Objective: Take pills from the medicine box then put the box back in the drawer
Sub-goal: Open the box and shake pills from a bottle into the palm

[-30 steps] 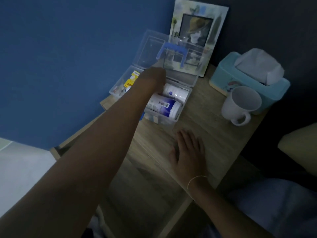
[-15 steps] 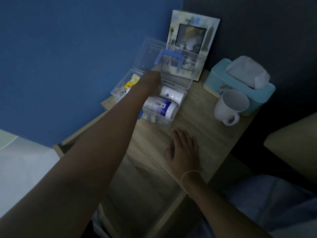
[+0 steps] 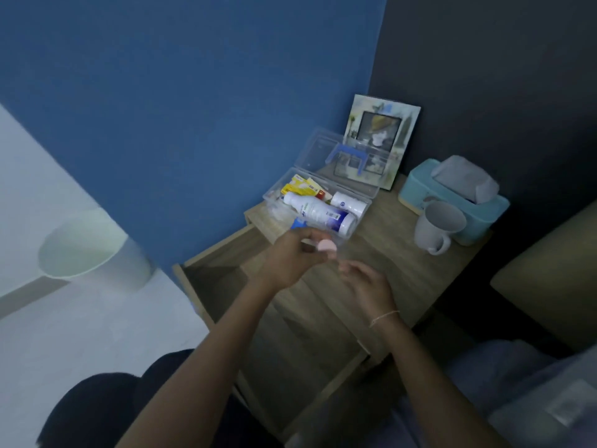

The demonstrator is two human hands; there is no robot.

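Observation:
The clear medicine box (image 3: 372,191) stands open on the wooden bedside table (image 3: 387,263), its lid with a blue handle leaning back. Inside lie a white bottle with a blue label (image 3: 318,212), a second white bottle (image 3: 350,203) and yellow packets (image 3: 300,188). My left hand (image 3: 289,258) hovers just in front of the box and pinches a small pale pink item (image 3: 327,247) in its fingertips. Close beside it, my right hand (image 3: 368,286) is held open above the table, fingers toward the pink item. Below the tabletop, the drawer (image 3: 219,270) is pulled out.
A photo frame (image 3: 381,130) leans on the wall behind the box. A light blue tissue box (image 3: 452,198) and a white mug (image 3: 436,229) stand at the table's right. A white bin (image 3: 84,250) sits on the floor at left. A cushion (image 3: 549,286) is at right.
My left hand has come back out of the box holding the pink item. My right hand has lifted off the tabletop toward it. The view has pulled back and swung left.

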